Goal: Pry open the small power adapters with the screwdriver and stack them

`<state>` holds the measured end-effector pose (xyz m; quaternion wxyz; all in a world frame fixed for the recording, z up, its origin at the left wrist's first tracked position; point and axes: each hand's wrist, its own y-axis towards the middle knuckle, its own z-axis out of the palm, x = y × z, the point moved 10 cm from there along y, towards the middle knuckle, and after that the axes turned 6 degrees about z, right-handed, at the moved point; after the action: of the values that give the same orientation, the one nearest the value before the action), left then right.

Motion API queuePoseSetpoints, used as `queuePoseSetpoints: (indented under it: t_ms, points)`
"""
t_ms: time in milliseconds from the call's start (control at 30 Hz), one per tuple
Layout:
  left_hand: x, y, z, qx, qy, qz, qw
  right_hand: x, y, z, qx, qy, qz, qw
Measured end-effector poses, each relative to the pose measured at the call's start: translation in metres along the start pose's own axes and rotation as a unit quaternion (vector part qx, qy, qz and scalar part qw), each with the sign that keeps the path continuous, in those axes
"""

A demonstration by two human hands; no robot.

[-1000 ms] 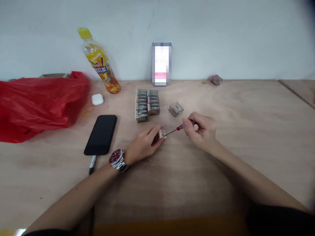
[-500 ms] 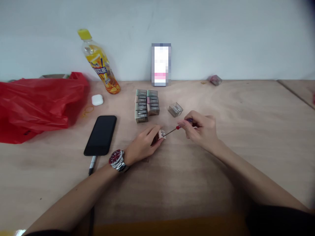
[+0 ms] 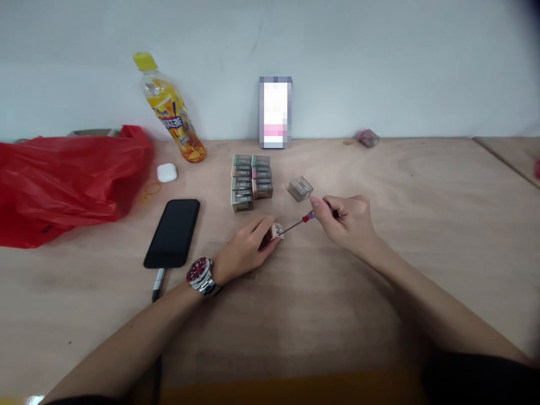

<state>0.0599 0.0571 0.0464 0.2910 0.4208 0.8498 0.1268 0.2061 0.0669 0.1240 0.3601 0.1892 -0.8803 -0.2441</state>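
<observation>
My left hand [image 3: 248, 247] is closed around a small pale-pink pencil sharpener [image 3: 277, 230], pinning it near the table; the fingers hide part of it. My right hand [image 3: 348, 222] grips a screwdriver [image 3: 306, 217] by its red-and-purple handle. The screwdriver's thin shaft slants down to the left, and its tip meets the face of the sharpener. Just beyond my hands lies a loose smoky, see-through sharpener case [image 3: 300, 189]. To its left, several boxy sharpeners [image 3: 242, 200] with smoky covers stand in two columns.
A black phone [image 3: 172, 233] with a cable plugged in lies left of my left hand. Behind it are a white earbud case [image 3: 167, 172], a rubber band [image 3: 152, 190], a tilted drink bottle [image 3: 172, 115] and a red plastic bag [image 3: 76, 185]. A lit phone [image 3: 275, 112] leans on the wall. A pinkish sharpener [image 3: 368, 138] sits at the back right.
The fingers of my right hand have shifted on the screwdriver handle, with the thumb now further back. The tip stays at the sharpener. My left hand has hardly moved.
</observation>
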Motion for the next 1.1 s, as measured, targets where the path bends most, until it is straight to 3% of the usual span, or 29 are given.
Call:
queuePoseSetpoints:
  t_ms: [133, 333, 567, 700, 833, 967, 1100]
  points:
    - [0.001, -0.001, 0.000, 0.000, 0.001, -0.004, 1.000, -0.007, -0.001, 0.009, 0.065, 0.011, 0.040, 0.997]
    - [0.002, -0.001, 0.001, 0.003, -0.004, -0.004, 1.000, -0.010, -0.007, 0.026, 0.176, 0.181, 0.075, 0.965]
    - [0.000, 0.000, 0.000, -0.001, -0.003, 0.002, 1.000, -0.013, -0.004, 0.020, 0.117, 0.129, 0.089, 0.981]
    - [0.000, 0.000, 0.000, 0.006, -0.007, -0.003, 1.000, -0.022, -0.006, 0.028, 0.141, 0.154, 0.124, 0.970]
    - [0.000, 0.000, -0.001, 0.004, -0.003, -0.005, 1.000, -0.013, -0.002, 0.021, 0.139, 0.080, 0.075, 0.984]
    - [0.001, 0.000, 0.000, 0.006, -0.004, -0.007, 1.000, 0.001, -0.002, 0.022, 0.207, 0.037, 0.030, 0.977]
    - [0.001, 0.000, 0.001, 0.013, -0.014, -0.007, 1.000, 0.004, -0.006, 0.026, 0.252, 0.082, 0.019, 0.964]
